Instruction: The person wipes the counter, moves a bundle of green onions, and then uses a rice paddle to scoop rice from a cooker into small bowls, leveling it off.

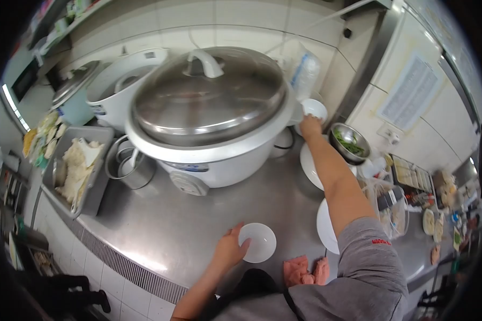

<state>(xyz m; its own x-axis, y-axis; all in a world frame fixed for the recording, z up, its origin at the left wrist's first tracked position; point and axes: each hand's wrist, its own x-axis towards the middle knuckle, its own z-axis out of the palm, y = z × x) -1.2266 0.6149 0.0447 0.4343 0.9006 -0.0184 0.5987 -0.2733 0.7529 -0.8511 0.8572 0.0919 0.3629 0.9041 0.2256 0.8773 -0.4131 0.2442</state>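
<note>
My left hand point(231, 249) grips the side of a small white bowl point(261, 243), its thumb over the rim. This bowl has nothing in it and is near the front of the steel counter. Stretched far forward, my right hand point(310, 127) has its fingers at the near rim of another small white bowl point(315, 108), in the back corner beside the big rice cooker point(219, 160); some of those fingers are hidden. White plates point(309, 167) lie under my right forearm. A metal bowl of green vegetables point(349, 142) stands right of that hand.
Left of the lidded cooker stand a metal pot point(131, 171) with a utensil and a grey tub point(103, 182) of pale food. A pink cloth point(300, 270) lies at the front edge. Clear plastic containers point(393, 211) stand on the right.
</note>
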